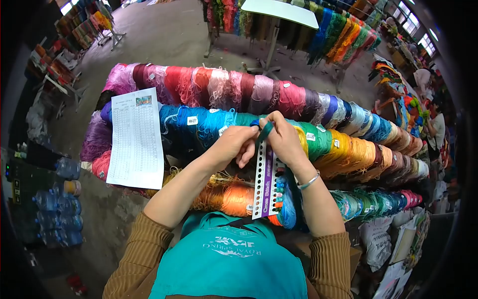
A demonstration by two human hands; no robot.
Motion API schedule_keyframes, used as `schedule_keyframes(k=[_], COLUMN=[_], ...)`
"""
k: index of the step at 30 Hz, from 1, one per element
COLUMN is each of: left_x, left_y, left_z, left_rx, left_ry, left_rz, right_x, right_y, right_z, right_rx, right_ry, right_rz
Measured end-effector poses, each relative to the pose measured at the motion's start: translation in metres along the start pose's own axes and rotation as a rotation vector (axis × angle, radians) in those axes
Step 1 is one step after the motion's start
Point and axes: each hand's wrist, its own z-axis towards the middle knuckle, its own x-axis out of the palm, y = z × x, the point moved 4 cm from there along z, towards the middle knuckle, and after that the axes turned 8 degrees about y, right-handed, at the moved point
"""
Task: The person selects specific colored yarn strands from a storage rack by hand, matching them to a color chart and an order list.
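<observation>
Both my hands meet over the racks of coloured thread. My left hand [239, 143] has its fingers curled at a small blue bit of thread by the top of a punched card. My right hand [282, 135] pinches a dark green strand [265, 133] beside it. The white and purple card [264, 187] hangs upright below my hands, with holes along its edges. Small coloured thread loops [279, 192] line its right side, and a blue bundle [289, 212] hangs next to them. Behind my hands lie green thread [318, 142] and blue thread [186, 124] with white tags.
A printed sheet [134, 139] lies over the left end of the racks. Pink and red thread [199, 84] fills the back row. Water jugs [59, 214] stand at the left. A white board [280, 12] and more hanging skeins are behind. A person [437, 124] is at the far right.
</observation>
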Motion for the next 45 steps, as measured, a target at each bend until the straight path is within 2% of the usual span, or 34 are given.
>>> schedule_keyframes(k=[3,5,6,7,9,10,11,13,14,16,17,18,21,22,23,25,26,27,28,29,30,32,33,34,35,37,38,39,43,45], left_x=[0.007,0.012,0.012,0.010,0.006,0.003,0.001,0.002,0.001,-0.004,-0.008,-0.018,-0.081,-0.097,-0.127,-0.155,-0.164,-0.169,-0.153,-0.150,-0.102,-0.072,-0.058,-0.046,-0.034,-0.035,-0.031,-0.034,-0.037,-0.034], left_y=[-0.007,-0.010,-0.012,-0.011,-0.011,-0.010,-0.009,-0.012,-0.015,-0.005,-0.009,-0.012,-0.031,-0.046,-0.051,-0.077,-0.080,-0.075,-0.072,-0.058,-0.064,-0.042,-0.036,-0.029,-0.027,-0.011,-0.010,-0.005,-0.001,-0.003], left_z=[0.011,0.011,0.011,0.013,0.013,0.015,0.017,0.017,0.013,0.003,-0.012,-0.030,-0.093,-0.115,-0.136,-0.169,-0.172,-0.164,-0.146,-0.129,-0.113,-0.083,-0.070,-0.061,-0.057,-0.045,-0.042,-0.039,-0.038,-0.042], left_rx=[0.068,0.197,0.308,0.309,0.261,0.200,0.201,0.301,0.300,0.031,0.081,0.148,0.539,0.688,0.859,1.054,1.085,1.024,0.856,0.659,0.481,0.340,0.434,0.566,0.577,0.199,0.425,0.424,0.453,0.461], left_ry=[-0.138,-0.243,-0.329,-0.324,-0.400,-0.394,-0.389,-0.355,-0.345,0.069,0.166,0.166,0.144,0.164,0.066,0.137,0.015,-0.152,-0.290,-0.362,-0.581,-0.408,-0.325,-0.306,-0.347,-0.443,-0.505,-0.504,-0.489,-0.479], left_rz=[0.288,0.573,0.798,0.800,1.141,1.205,1.206,1.104,1.107,-0.268,-0.527,-0.742,-1.105,-1.127,-1.053,-1.086,-1.030,-0.864,-0.741,-0.408,-0.067,0.452,0.844,1.033,1.206,1.388,1.400,1.403,1.489,1.525], right_x=[-0.002,0.001,0.003,0.003,0.006,0.000,-0.001,0.002,0.002,0.004,0.004,0.004,0.003,0.005,0.005,0.006,0.007,0.007,0.007,0.006,0.006,0.002,0.002,0.001,0.002,0.003,0.003,0.004,0.008,0.011], right_y=[0.001,-0.003,-0.011,-0.010,-0.007,-0.004,-0.005,-0.010,-0.011,-0.004,-0.004,-0.003,0.000,0.000,0.000,-0.001,0.001,0.002,0.005,0.006,0.002,0.000,-0.002,0.003,0.008,0.011,0.013,0.016,0.014,0.013], right_z=[0.000,0.000,0.001,0.001,-0.002,-0.003,-0.001,0.000,0.002,0.001,0.000,0.000,-0.001,-0.001,0.000,0.002,0.001,0.000,0.000,-0.002,-0.003,-0.007,-0.008,-0.009,-0.012,-0.011,-0.010,-0.011,-0.008,-0.006], right_rx=[0.008,-0.075,-0.089,-0.088,-0.078,-0.033,-0.031,0.031,-0.035,-0.101,-0.098,-0.112,-0.089,-0.054,-0.054,-0.023,-0.026,-0.010,0.004,-0.001,-0.033,-0.079,-0.080,-0.237,-0.392,-0.420,-0.493,-0.566,-0.543,-0.536], right_ry=[0.058,-0.004,0.011,0.006,0.054,0.090,0.086,0.099,0.060,-0.005,-0.011,-0.022,-0.011,0.015,0.016,0.005,0.010,0.009,0.007,0.019,0.018,-0.026,-0.025,-0.042,-0.060,-0.041,-0.064,-0.088,-0.097,-0.104], right_rz=[0.049,0.044,0.138,0.138,0.441,0.304,0.305,0.164,0.102,-0.011,-0.005,-0.026,-0.054,-0.062,-0.062,-0.046,-0.049,-0.086,-0.122,-0.010,0.057,0.112,0.112,-0.010,-0.131,-0.153,-0.216,-0.279,-0.306,-0.415])
